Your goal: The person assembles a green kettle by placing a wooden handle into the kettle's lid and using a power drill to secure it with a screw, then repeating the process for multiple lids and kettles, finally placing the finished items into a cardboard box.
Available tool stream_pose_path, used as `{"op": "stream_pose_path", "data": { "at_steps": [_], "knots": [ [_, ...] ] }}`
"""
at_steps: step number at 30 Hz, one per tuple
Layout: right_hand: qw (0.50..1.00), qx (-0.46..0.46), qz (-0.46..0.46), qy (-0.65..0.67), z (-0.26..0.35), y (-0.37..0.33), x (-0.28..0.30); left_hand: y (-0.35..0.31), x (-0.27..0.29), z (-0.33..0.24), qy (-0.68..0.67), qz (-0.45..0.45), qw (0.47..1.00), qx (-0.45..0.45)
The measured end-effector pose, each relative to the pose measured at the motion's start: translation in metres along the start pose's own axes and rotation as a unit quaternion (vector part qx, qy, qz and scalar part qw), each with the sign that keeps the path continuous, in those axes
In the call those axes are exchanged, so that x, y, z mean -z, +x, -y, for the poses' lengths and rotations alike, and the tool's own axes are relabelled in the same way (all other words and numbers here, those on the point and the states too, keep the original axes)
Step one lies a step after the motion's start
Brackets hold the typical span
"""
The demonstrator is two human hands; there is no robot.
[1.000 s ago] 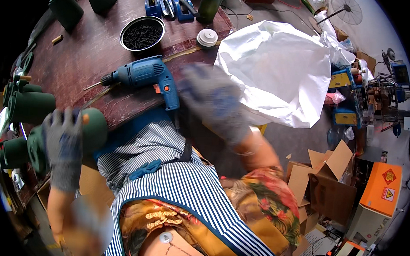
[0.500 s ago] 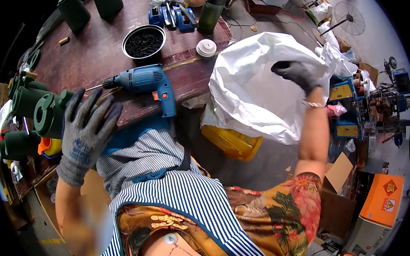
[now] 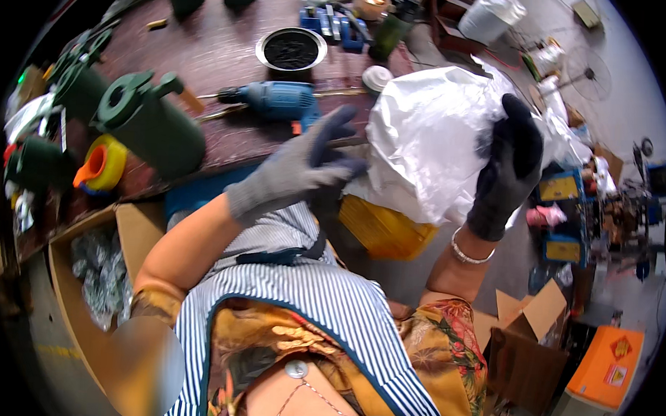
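The gloved left hand [image 3: 294, 173] is held out between the worktop [image 3: 205, 61] and the white bag [image 3: 425, 138], its fingers spread and nothing gripped. The gloved right hand [image 3: 507, 171] is placed at the bag's right side, fingers bent; whether the bag is gripped cannot be told. A yellow crate [image 3: 384, 231] is partly covered by the bag, beside the worktop, where a blue drill [image 3: 278, 100] (pointed left) is laid near a bowl [image 3: 258, 54] filled with small dark pieces [image 3: 291, 51].
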State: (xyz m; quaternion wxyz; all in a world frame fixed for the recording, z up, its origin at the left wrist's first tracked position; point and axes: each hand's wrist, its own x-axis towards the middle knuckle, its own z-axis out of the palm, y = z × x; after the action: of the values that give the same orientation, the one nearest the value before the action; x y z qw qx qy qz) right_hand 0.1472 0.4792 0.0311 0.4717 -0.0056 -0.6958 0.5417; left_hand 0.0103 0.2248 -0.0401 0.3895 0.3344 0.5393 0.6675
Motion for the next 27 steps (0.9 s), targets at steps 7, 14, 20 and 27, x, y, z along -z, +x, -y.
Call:
{"op": "stream_pose_path", "data": {
  "at_steps": [7, 14, 20, 27],
  "knots": [
    [0.825, 0.254, 0.494, -0.099, 0.034, -0.088, -0.147, -0.041, 0.033, 0.011, -0.311, 0.027, 0.950, 0.020],
    [0.947, -0.124, 0.176, 0.237, 0.037, -0.085, -0.198, -0.127, 0.077, -0.024, 0.009, -0.172, 0.981, -0.093],
    [0.899, -0.224, 0.177, 0.332, -0.044, -0.090, -0.233, -0.167, 0.070, -0.037, 0.322, -0.238, 0.912, -0.089],
    [0.897, -0.089, 0.294, 0.318, -0.042, -0.082, -0.249, -0.227, 0.130, -0.032, 0.097, -0.253, 0.954, -0.132]
  ]
}}
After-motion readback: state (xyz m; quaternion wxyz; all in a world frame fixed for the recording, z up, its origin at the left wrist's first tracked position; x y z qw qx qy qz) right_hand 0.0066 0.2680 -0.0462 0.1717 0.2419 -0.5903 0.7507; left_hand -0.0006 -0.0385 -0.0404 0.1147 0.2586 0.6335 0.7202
